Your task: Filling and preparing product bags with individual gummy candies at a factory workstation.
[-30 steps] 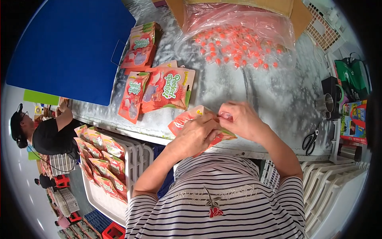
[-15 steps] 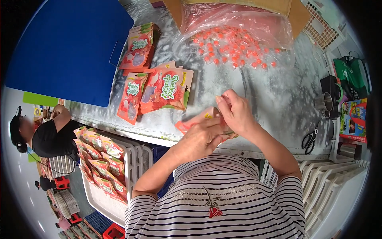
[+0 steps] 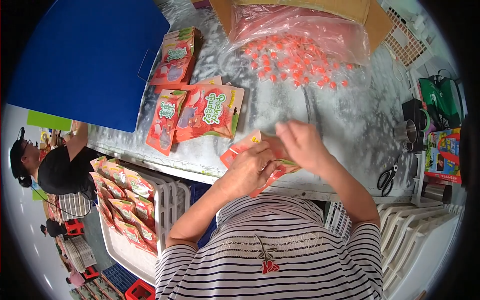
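My left hand (image 3: 250, 170) is closed round a red and pink candy pouch (image 3: 240, 146) at the near edge of the table. The pouch lies tilted, its middle covered by my fingers. Over the pouch's right side is my right hand (image 3: 304, 146), its fingers smeared by motion, so I cannot see whether they hold anything. Farther left, a larger pouch (image 3: 210, 112) and a narrow-looking pouch (image 3: 164, 122) lie on the table, with a stack of pouches (image 3: 175, 56) behind them. Small wrapped red candies (image 3: 300, 62) spill from a clear plastic bag at the back.
The candy bag sits in a cardboard box (image 3: 384, 24). A blue bin (image 3: 90, 60) fills the far left. Below it, a white crate (image 3: 117, 245) holds several filled pouches. Scissors (image 3: 387, 181) and a metal cup (image 3: 405, 130) are at the right edge. A co-worker (image 3: 62, 167) stands left.
My right hand has lifted slightly off the pouch and blurred. The pouch has turned, and more of its lower part shows below my left hand.
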`<action>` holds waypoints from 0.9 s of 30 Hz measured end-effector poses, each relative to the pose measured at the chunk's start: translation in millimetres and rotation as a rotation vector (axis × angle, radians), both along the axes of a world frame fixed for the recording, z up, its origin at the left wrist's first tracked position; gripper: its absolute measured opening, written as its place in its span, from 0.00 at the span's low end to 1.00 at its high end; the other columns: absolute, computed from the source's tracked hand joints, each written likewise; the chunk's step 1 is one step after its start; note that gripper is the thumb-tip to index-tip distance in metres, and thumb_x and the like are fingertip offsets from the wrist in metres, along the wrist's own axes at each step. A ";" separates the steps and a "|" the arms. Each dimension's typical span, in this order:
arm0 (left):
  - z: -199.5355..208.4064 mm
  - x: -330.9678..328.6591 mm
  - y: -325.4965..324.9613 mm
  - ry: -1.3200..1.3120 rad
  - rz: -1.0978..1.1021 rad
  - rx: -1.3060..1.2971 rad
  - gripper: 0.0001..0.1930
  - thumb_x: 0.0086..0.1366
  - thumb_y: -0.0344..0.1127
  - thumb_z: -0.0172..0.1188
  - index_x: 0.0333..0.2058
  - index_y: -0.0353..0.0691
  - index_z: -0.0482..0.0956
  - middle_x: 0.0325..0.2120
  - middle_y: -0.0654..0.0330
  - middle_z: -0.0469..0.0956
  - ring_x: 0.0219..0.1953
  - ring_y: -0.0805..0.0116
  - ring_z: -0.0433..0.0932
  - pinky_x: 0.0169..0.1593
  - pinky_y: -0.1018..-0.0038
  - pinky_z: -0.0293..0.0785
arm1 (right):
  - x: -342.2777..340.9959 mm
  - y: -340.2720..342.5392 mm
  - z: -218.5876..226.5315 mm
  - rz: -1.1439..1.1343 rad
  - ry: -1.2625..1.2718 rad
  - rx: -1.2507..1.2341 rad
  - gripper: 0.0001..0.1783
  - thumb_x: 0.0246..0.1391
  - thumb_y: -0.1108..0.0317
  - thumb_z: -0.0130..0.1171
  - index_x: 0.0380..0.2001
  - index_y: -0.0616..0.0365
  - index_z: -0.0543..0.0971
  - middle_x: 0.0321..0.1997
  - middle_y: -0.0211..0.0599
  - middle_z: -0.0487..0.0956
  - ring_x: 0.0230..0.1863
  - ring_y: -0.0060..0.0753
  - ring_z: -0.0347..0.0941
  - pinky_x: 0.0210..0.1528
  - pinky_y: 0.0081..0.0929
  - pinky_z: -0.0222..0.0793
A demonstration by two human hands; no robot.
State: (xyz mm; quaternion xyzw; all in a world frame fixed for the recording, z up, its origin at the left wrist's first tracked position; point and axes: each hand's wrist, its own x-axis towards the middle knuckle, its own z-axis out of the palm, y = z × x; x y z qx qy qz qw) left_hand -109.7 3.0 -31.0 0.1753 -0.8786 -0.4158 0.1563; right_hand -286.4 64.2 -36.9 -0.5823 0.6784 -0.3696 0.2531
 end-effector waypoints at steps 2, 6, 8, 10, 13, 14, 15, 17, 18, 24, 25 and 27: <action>-2.3 1.4 1.1 -0.023 0.018 -0.020 0.06 0.57 0.25 0.60 0.34 0.33 0.78 0.34 0.50 0.75 0.36 0.50 0.76 0.40 0.61 0.75 | 4.0 -2.0 13.8 -0.075 -0.285 0.014 0.20 0.66 0.58 0.45 0.30 0.66 0.74 0.28 0.41 0.75 0.23 0.28 0.69 0.27 0.27 0.66; -2.8 -5.4 -0.3 0.047 -0.023 -0.032 0.07 0.57 0.25 0.60 0.36 0.34 0.79 0.34 0.51 0.75 0.36 0.51 0.77 0.40 0.61 0.75 | 22.3 -13.0 -4.5 -0.131 -0.503 -0.158 0.18 0.68 0.60 0.42 0.37 0.65 0.73 0.27 0.37 0.76 0.25 0.27 0.71 0.29 0.25 0.69; 1.2 -7.5 -0.9 0.089 -0.039 -0.026 0.07 0.57 0.25 0.60 0.36 0.34 0.79 0.34 0.51 0.75 0.36 0.51 0.77 0.40 0.61 0.75 | 25.5 -14.0 -1.2 -0.074 -0.288 -0.277 0.15 0.67 0.62 0.43 0.37 0.65 0.72 0.27 0.48 0.76 0.28 0.46 0.75 0.32 0.37 0.70; 6.0 -6.1 0.0 0.035 -0.026 0.095 0.05 0.56 0.24 0.60 0.34 0.34 0.79 0.33 0.52 0.75 0.37 0.52 0.76 0.40 0.61 0.75 | 21.1 -17.5 -12.1 -0.070 -0.223 -0.274 0.15 0.67 0.62 0.44 0.37 0.65 0.72 0.28 0.50 0.76 0.30 0.50 0.75 0.34 0.39 0.69; 14.3 -1.4 2.4 0.099 -0.028 0.053 0.05 0.55 0.24 0.60 0.32 0.35 0.80 0.32 0.53 0.76 0.37 0.53 0.76 0.43 0.62 0.72 | 20.5 -21.8 -16.0 -0.020 -0.200 -0.232 0.14 0.66 0.63 0.44 0.38 0.64 0.72 0.32 0.55 0.75 0.35 0.60 0.73 0.38 0.44 0.69; 13.4 -2.6 2.7 0.148 -0.054 0.023 0.05 0.53 0.24 0.60 0.30 0.37 0.80 0.31 0.54 0.76 0.37 0.54 0.75 0.45 0.63 0.70 | 21.2 -18.2 -14.8 -0.060 -0.208 -0.139 0.14 0.66 0.63 0.45 0.40 0.65 0.72 0.34 0.54 0.76 0.36 0.56 0.74 0.39 0.41 0.69; 13.8 -3.1 5.0 0.184 -0.015 -0.016 0.05 0.52 0.25 0.61 0.29 0.38 0.80 0.31 0.54 0.76 0.37 0.54 0.74 0.46 0.62 0.69 | 22.9 -16.8 -13.1 -0.074 -0.217 -0.051 0.14 0.66 0.64 0.45 0.42 0.65 0.72 0.35 0.52 0.77 0.37 0.52 0.75 0.40 0.39 0.70; -12.7 -1.8 6.3 0.214 0.038 -0.021 0.06 0.49 0.25 0.61 0.28 0.35 0.79 0.30 0.52 0.75 0.37 0.52 0.74 0.43 0.62 0.71 | 26.6 -5.0 -4.7 -0.044 -0.366 0.033 0.16 0.66 0.64 0.45 0.47 0.65 0.72 0.41 0.48 0.78 0.43 0.43 0.76 0.46 0.34 0.69; -17.2 -2.6 5.9 0.158 0.068 0.021 0.08 0.47 0.27 0.63 0.29 0.33 0.78 0.31 0.51 0.75 0.36 0.50 0.75 0.40 0.61 0.72 | 22.5 2.0 0.1 0.021 -0.317 0.033 0.17 0.66 0.64 0.45 0.51 0.65 0.71 0.46 0.44 0.77 0.49 0.37 0.72 0.53 0.31 0.66; -10.2 4.0 15.6 0.244 0.126 -0.122 0.10 0.51 0.29 0.61 0.32 0.31 0.75 0.33 0.50 0.72 0.39 0.50 0.75 0.39 0.60 0.72 | 17.8 25.8 -1.6 0.198 -0.090 -0.330 0.18 0.62 0.72 0.47 0.52 0.73 0.68 0.57 0.56 0.67 0.51 0.49 0.72 0.53 0.38 0.71; -10.9 4.8 16.4 0.278 0.124 -0.160 0.10 0.51 0.30 0.61 0.31 0.31 0.74 0.31 0.50 0.71 0.37 0.50 0.74 0.38 0.59 0.71 | 14.8 26.2 2.3 0.266 -0.017 -0.338 0.19 0.60 0.72 0.49 0.52 0.72 0.68 0.57 0.55 0.67 0.51 0.51 0.71 0.53 0.40 0.71; -4.1 9.7 19.7 0.263 0.156 -0.156 0.10 0.50 0.30 0.61 0.29 0.31 0.73 0.30 0.49 0.71 0.35 0.49 0.73 0.37 0.59 0.71 | 7.2 21.9 14.7 0.436 0.158 -0.270 0.21 0.60 0.68 0.51 0.53 0.68 0.68 0.57 0.49 0.68 0.53 0.49 0.70 0.56 0.39 0.65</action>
